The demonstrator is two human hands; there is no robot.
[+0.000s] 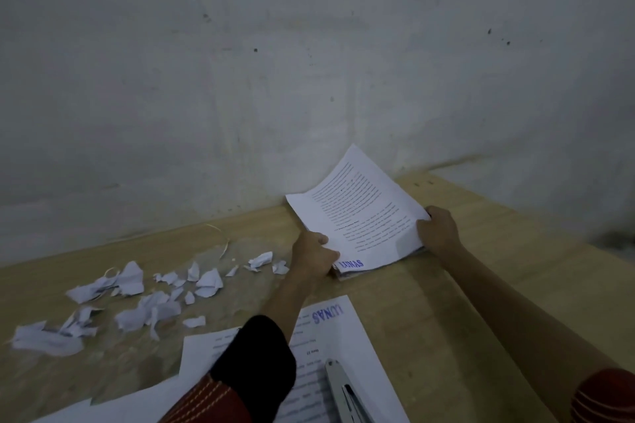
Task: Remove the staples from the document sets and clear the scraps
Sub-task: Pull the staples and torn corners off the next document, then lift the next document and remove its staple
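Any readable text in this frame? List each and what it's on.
"LUNAS": blue stamp on the near edge of the document set by the wall.
"LUNAS": blue stamp, upside down to the camera, on the loose sheet nearer the camera.
Printed body text on both: too small and blurred to read.

A light wood-grain counter (488,271) is set flush against a plain grey-white wall (309,62), which is marked by scattered dark specks and faint stains, and the whole area is lit dimly.
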